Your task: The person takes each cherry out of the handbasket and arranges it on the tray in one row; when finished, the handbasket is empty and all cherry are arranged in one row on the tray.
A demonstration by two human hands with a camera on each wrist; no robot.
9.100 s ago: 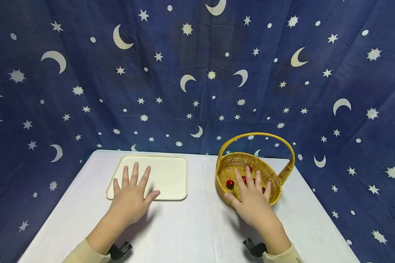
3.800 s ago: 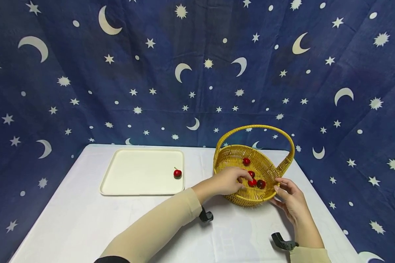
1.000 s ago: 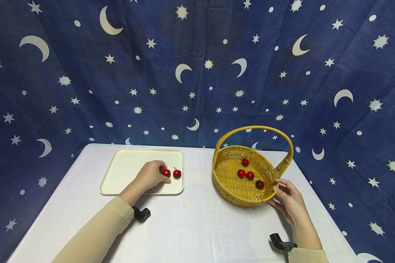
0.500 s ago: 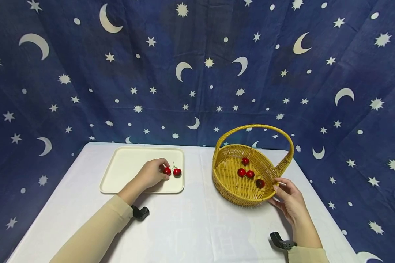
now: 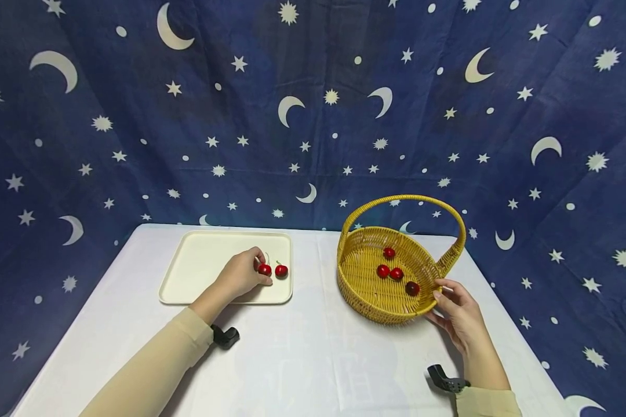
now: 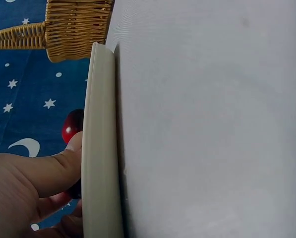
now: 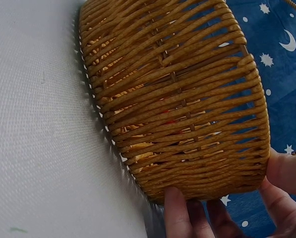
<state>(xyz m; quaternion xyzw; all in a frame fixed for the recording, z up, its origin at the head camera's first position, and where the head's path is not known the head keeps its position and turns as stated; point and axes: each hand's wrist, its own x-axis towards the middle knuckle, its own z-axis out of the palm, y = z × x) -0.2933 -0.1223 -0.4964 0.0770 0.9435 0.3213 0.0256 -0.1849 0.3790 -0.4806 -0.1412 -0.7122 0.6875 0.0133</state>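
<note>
Over the right part of the cream tray [image 5: 198,260], the left hand [image 5: 237,275] holds a red cherry [image 5: 264,269] between thumb and fingers, low at the tray's surface. Just to its right a second cherry [image 5: 281,271] with a stem lies on the tray. The right hand [image 5: 461,315] grips the right rim of the yellow wicker basket [image 5: 375,315], thumb at the rim and fingers against the outer wall [image 7: 187,148]. Several cherries [image 5: 396,273] lie inside the basket. In the left wrist view the tray's edge [image 6: 99,148] partly hides the fingers and cherries.
A white cloth [image 5: 302,359] covers the table. The basket's tall handle [image 5: 404,197] arches above it. Behind the table hangs a dark blue curtain [image 5: 250,191] with moons and stars. A black device [image 5: 225,337] sits at the left wrist, another [image 5: 446,380] at the right.
Earlier the left hand was in the basket with one cherry on the tray; now it is at the tray with a second cherry. The right hand went from spread above the basket to gripping its rim.
</note>
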